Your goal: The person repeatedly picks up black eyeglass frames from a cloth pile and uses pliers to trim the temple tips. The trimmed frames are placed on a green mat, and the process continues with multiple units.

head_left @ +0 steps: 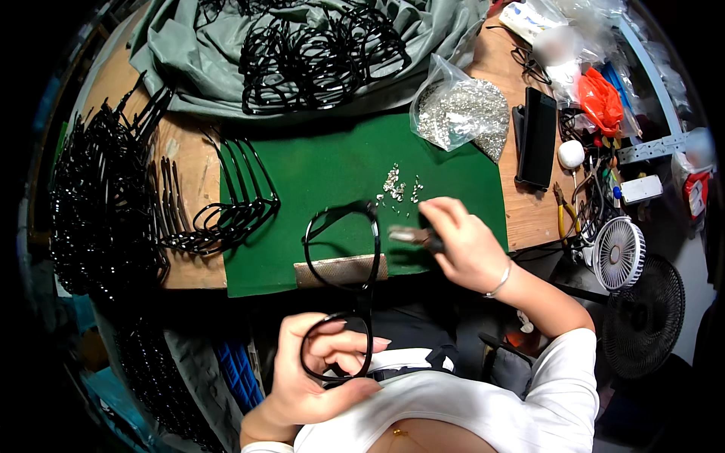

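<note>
My left hand (298, 381) grips a black eyeglass frame (377, 245) by its lower rim, fingers curled around and behind it. The frame stands on end; its upper rim is over the front edge of the green mat (325, 158), and no lenses can be made out. Closed around dark-handled pliers (408, 235), my right hand (472, 253) is just right of the frame. The plier jaws point left at the upper rim, apart from it. Small silvery metal pieces (393, 185) lie scattered on the mat beyond that hand. A tan strip (340, 272) sits at the mat's front edge.
Black frames are heaped at left (106, 196) and on grey cloth (189, 45) at the back. Several more frames (226, 219) stand on the mat's left side. A bag of silvery parts (461, 113), a phone (536, 140), yellow-handled pliers (563, 211) and fans (619, 253) are at right.
</note>
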Tool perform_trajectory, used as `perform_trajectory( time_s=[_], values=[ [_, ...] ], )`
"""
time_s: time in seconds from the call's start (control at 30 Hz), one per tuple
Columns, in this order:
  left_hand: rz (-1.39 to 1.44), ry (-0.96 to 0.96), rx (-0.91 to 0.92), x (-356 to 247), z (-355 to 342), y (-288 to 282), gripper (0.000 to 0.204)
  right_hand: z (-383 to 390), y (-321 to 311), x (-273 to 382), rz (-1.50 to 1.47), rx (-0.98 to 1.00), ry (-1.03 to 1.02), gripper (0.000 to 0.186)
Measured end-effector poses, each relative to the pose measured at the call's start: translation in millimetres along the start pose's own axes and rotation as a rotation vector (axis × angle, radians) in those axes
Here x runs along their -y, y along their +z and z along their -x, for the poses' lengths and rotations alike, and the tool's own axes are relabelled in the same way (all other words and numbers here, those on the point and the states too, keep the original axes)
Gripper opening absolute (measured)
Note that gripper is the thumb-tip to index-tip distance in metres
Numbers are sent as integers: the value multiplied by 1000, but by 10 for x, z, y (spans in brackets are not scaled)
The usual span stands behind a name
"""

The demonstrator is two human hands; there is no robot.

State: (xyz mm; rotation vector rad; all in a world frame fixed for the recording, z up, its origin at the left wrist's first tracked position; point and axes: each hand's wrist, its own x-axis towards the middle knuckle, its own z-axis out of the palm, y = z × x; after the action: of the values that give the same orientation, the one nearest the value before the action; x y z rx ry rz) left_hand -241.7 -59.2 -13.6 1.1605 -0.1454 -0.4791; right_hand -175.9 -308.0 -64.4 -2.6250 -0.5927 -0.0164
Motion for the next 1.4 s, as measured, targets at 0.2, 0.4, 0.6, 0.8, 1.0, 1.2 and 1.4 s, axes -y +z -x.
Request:
perform_trajectory(
  time_s=[0.2, 0.4, 0.6, 0.8, 1.0, 1.2, 1.4],
  values=[
    [-295, 132, -135, 333, -110, 59, 91, -257, 101, -152, -146, 137, 189, 15],
    [-348, 242, -162, 388, -265, 31, 97, -302, 223, -90, -69, 99, 268, 14],
    [-331, 275, -19, 317, -386, 50, 103, -317, 280, -20, -25, 43, 289, 15],
    [-366, 323, -57, 347, -571, 154, 96, -236, 102, 15, -248, 39, 308, 11],
    [-391, 390, -190, 396, -662, 306, 86, 35, -279, 524, -849, -5, 313, 12],
    [-492, 351, -214, 413, -628, 388, 88, 77, -242, 540, -1107, -21, 435, 14],
    [-322, 214, -83, 285, -627, 315, 84, -80, -415, 508, -1396, 352, 632, 17]
  ],
)
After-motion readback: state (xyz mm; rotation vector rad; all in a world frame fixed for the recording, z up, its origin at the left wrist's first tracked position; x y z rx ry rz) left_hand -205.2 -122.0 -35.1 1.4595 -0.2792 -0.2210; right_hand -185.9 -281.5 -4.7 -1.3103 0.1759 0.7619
